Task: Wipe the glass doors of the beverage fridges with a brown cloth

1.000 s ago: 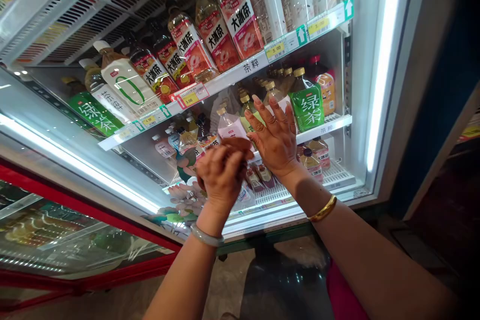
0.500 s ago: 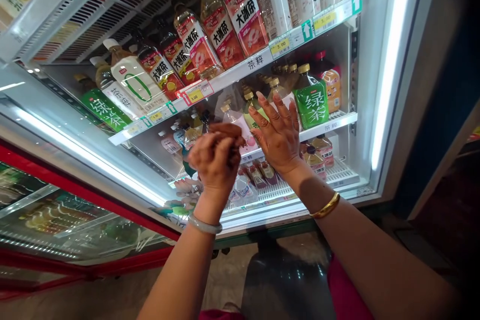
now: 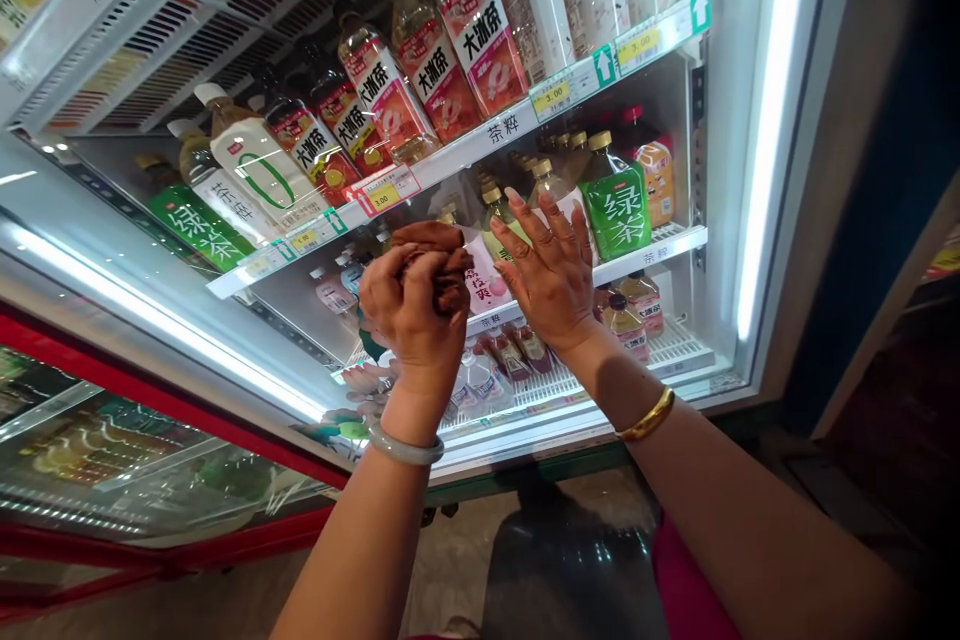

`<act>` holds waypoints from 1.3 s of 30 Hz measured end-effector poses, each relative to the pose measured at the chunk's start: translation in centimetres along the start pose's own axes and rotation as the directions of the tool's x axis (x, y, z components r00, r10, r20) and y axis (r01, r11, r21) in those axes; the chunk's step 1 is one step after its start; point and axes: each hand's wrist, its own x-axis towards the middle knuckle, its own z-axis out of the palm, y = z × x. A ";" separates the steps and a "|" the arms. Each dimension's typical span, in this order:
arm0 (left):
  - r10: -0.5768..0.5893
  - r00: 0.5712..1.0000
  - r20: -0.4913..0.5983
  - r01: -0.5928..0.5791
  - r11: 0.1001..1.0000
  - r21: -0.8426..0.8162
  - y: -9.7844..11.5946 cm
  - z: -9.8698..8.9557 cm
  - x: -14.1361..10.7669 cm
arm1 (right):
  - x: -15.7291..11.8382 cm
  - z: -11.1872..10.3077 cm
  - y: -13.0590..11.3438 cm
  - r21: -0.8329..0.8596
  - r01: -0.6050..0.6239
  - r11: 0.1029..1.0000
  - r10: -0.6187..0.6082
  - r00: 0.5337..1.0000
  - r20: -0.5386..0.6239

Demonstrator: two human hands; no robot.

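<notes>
The cloth (image 3: 429, 236), brown and wadded, sits close to the centre of the view, gripped in the left hand (image 3: 416, 305), whose fingers are curled tight into its folds. From the cloth, at 3 o'clock, the right hand (image 3: 556, 278) is open, fingers spread, back towards the camera, with nothing in its grasp. Whether its palm touches a pane in front of the bottles cannot be told.

How much is done and how much is left does not show: the cloth is in hand rather than set down, and nothing marks a finished part off from an unfinished one. Neither of the hands holds a bottle.

Still counting from the cloth, the pink bottle (image 3: 486, 280) is at about 4 o'clock, partly hidden, and the green bottle (image 3: 621, 210) between 2 and 3, past the right hand, on the lower shelf (image 3: 686, 242). The upper shelf (image 3: 457, 156) slants across at 12, carrying red-labelled bottles (image 3: 481, 35) at 1 o'clock. Farther out, a light strip (image 3: 772, 120) stands between 2 and 3, and a red frame (image 3: 150, 387) runs at 8.
</notes>
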 end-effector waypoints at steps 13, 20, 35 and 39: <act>0.201 0.975 0.093 -0.197 0.979 -0.053 0.2 -0.6 -0.4 | 0.3 -1.2 2.5 -0.012 -0.004 1.000 0.004 1.000 -0.001; 0.373 0.919 0.125 -0.367 0.928 -0.067 2.8 0.6 -0.9 | 0.3 -2.0 4.7 -0.053 0.009 0.999 -0.011 0.998 -0.054; 0.754 0.593 0.282 -0.727 0.652 -0.215 3.2 0.4 0.5 | 0.1 -2.2 4.6 -0.008 0.010 1.000 -0.011 0.998 -0.067; 0.679 0.697 0.232 -0.672 0.731 -0.118 1.5 0.2 3.4 | 0.1 -2.3 4.6 -0.021 0.026 0.999 -0.027 0.998 -0.064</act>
